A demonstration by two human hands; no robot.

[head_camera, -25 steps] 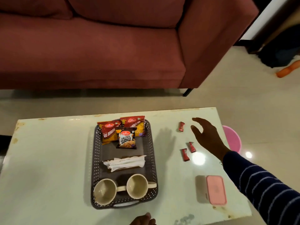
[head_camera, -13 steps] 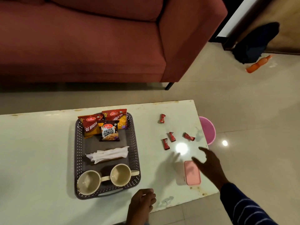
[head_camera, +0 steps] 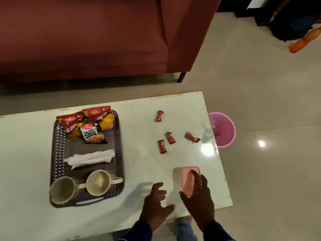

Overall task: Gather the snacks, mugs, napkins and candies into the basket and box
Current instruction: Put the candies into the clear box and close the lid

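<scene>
pink-lidded box near table front edge, under right hand, fingers spread on lid, not clamped. left hand open beside. steady base, lift lid squarely; candies beyond.

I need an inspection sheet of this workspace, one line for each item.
Surface: pale table, glossy, stained at the right edge.
Job's things: basket holds three snack packs, napkins, two mugs; four candies loose on the table; box with lid on.
Clutter: nothing seen.
Grippers: right hand lies on the box; left hand open beside it.
Cables: nothing seen.
Surroundings: sofa, pink bin, orange bottle on the floor.
</scene>
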